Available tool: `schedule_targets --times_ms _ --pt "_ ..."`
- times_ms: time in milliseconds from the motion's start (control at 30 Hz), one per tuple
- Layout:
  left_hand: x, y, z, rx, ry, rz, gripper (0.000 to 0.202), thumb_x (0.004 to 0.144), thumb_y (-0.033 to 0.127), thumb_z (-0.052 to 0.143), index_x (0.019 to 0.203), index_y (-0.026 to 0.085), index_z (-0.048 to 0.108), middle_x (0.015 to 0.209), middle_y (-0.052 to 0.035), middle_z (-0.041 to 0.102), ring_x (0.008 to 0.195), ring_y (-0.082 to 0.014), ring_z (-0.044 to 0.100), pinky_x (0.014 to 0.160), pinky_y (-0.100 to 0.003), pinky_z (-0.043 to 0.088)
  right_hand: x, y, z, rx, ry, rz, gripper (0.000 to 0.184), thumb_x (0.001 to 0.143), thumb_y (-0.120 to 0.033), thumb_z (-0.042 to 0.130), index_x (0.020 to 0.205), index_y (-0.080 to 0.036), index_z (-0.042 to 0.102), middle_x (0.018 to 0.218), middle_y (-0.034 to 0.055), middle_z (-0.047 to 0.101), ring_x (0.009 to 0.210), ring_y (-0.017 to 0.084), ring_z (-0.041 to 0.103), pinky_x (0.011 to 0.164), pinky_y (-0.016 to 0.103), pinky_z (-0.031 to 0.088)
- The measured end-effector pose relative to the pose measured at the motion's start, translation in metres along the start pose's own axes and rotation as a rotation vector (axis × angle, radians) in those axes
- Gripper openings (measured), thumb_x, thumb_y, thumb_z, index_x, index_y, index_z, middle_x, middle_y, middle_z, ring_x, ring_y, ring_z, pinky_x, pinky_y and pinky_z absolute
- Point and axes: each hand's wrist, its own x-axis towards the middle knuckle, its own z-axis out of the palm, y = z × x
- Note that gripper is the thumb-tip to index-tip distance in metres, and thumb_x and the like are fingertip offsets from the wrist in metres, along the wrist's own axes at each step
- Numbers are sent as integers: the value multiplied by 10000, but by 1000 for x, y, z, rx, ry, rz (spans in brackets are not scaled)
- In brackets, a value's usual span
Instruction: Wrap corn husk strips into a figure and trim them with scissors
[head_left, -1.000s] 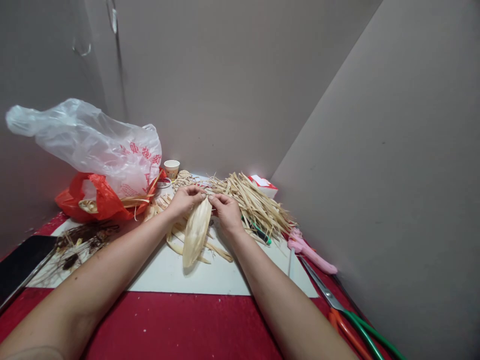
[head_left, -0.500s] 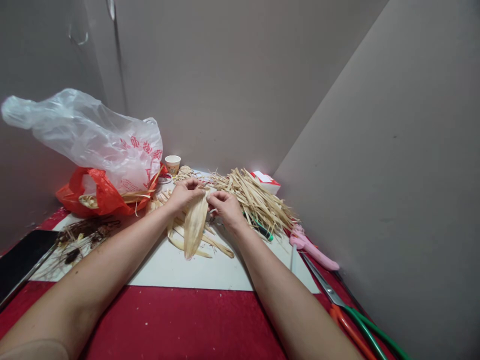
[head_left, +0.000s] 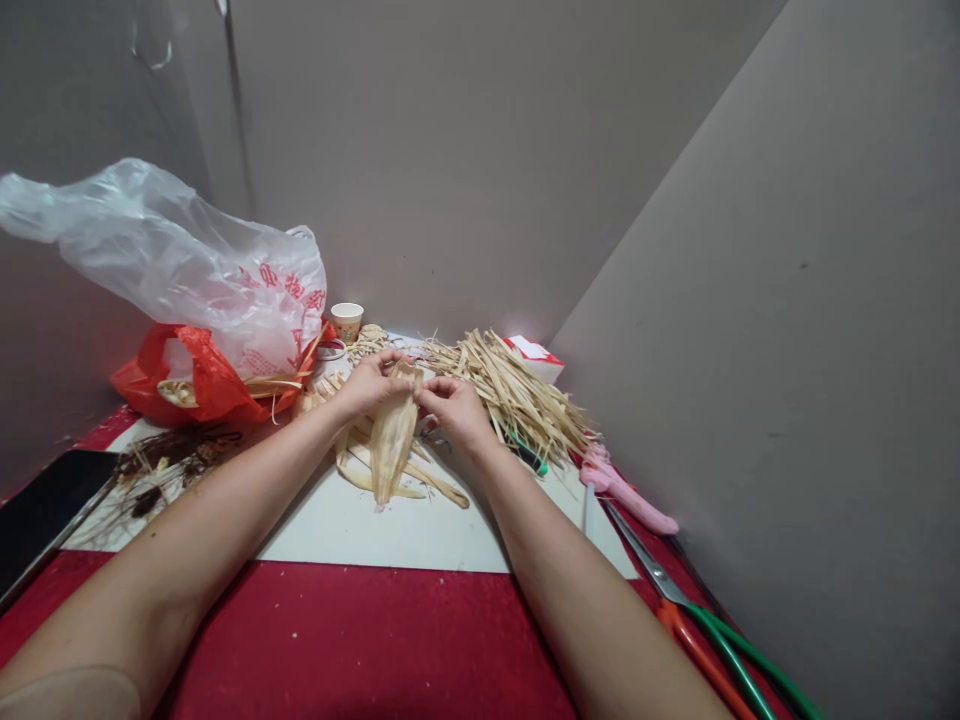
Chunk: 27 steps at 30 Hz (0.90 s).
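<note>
A dry, pale corn husk (head_left: pixel 393 446) hangs between my hands over the white board (head_left: pixel 390 545). My left hand (head_left: pixel 371 384) is closed on its upper left edge. The fingertips of my right hand (head_left: pixel 454 408) pinch its upper right edge. Narrower husk strips (head_left: pixel 444 488) lie on the board beneath and beside it. Just beyond my right hand spreads a big pile of dry husk strips (head_left: pixel 521 395), with a green-handled tool (head_left: pixel 534 458) partly under it.
On the left are a red plastic bag (head_left: pixel 202 370), a clear bag (head_left: pixel 195 265), dark fibres (head_left: pixel 161 470) and a black phone (head_left: pixel 52 510). A paper cup (head_left: pixel 347 322) stands behind. Right: a tissue pack (head_left: pixel 536 358), a pink-handled tool (head_left: pixel 630 495), scissors (head_left: pixel 675 595) and a grey wall.
The husk's top now opens wider between my fingers, and its lower end has risen slightly. Both hands stay in nearly the same place. The camera view has shifted a little.
</note>
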Motion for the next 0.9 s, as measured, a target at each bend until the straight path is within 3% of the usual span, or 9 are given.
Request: schedule_targets --times_ms 267,500,700,900 --pt "3 -6 -3 30 -57 13 404 532 196 717 906 177 564 645 46 602 540 -113 547 528 -216 419 2 4 -2 -50 8 -31 222 583 -353 735 611 -173 607 519 -2 604 460 128 552 393 222 438" --pt "6 -10 -2 79 8 122 395 538 175 682 914 171 560 685 44 597 579 -111 547 537 -205 421 2 5 -2 -122 -8 -56 221 607 -359 721 577 -173 606 504 1 592 442 133 555 383 221 416" --pt "4 -8 -2 116 -39 111 406 552 196 689 936 172 558 699 45 591 598 -114 547 554 -210 432 4 10 -3 -154 -10 -116 236 637 -383 692 572 -180 593 481 -3 583 411 117 521 412 228 408" --pt "0 -5 2 125 -11 125 385 540 173 652 901 181 517 684 57 573 574 -96 517 534 -193 405 6 14 -2 -260 8 -201 198 681 -348 631 582 -188 572 497 -7 575 452 122 527 463 231 409"
